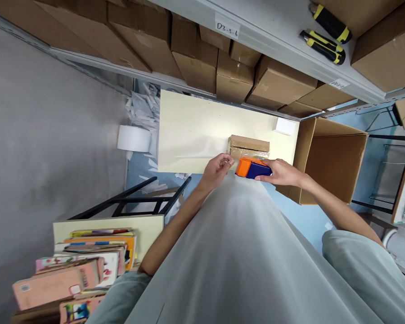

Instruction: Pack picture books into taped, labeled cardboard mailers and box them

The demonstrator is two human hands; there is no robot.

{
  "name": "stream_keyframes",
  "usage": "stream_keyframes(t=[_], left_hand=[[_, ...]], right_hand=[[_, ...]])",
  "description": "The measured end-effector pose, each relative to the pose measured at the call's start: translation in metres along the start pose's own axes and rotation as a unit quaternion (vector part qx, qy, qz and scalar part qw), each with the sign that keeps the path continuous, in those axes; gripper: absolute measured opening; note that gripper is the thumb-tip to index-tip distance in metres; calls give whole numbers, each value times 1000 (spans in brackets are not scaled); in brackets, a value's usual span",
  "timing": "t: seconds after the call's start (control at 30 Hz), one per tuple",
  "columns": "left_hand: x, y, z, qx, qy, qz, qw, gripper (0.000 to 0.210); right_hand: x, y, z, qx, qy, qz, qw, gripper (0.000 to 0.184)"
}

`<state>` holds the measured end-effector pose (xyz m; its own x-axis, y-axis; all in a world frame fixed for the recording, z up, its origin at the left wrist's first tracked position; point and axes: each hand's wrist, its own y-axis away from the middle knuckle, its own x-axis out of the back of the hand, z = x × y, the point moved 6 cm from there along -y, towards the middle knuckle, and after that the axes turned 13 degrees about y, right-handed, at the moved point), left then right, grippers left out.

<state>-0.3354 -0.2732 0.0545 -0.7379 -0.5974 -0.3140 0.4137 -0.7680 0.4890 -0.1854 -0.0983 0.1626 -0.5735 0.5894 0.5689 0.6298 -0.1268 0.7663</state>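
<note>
My right hand (281,172) is wrapped around the right end of an orange and dark-blue tape dispenser (253,168), held at the near edge of the cream table (192,130). Just left of the dispenser is my left hand (219,168), its fingers curled together in a pinch. Whatever lies between those fingertips, if anything, is too small to make out. Right behind both hands a small brown cardboard box (249,143) rests on the table, with shiny clear tape on its near side. The dispenser partly covers the box's front.
A white block (285,126) sits at the table's far right, beside a large open carton (334,157). Above the table runs a shelf (273,36) with cardboard boxes and utility knives (324,47). A white roll (134,138) and stacked books (87,265) are on the left.
</note>
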Motion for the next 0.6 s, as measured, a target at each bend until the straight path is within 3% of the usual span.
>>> stream_keyframes(t=[0.13,0.27,0.43,0.6], left_hand=[[35,-11,6,0,15,40,999,39],[65,-35,1,29,26,59,998,32],[69,-66,-24,77,49,64,994,27],[66,-84,-51,103,57,87,989,26]], right_hand=[[14,4,15,-7,-17,-13,1000,53],[23,-12,32,-5,-93,-47,995,62],[20,-52,49,-9,-170,-98,980,67],[12,-81,65,-20,-153,-124,980,66]])
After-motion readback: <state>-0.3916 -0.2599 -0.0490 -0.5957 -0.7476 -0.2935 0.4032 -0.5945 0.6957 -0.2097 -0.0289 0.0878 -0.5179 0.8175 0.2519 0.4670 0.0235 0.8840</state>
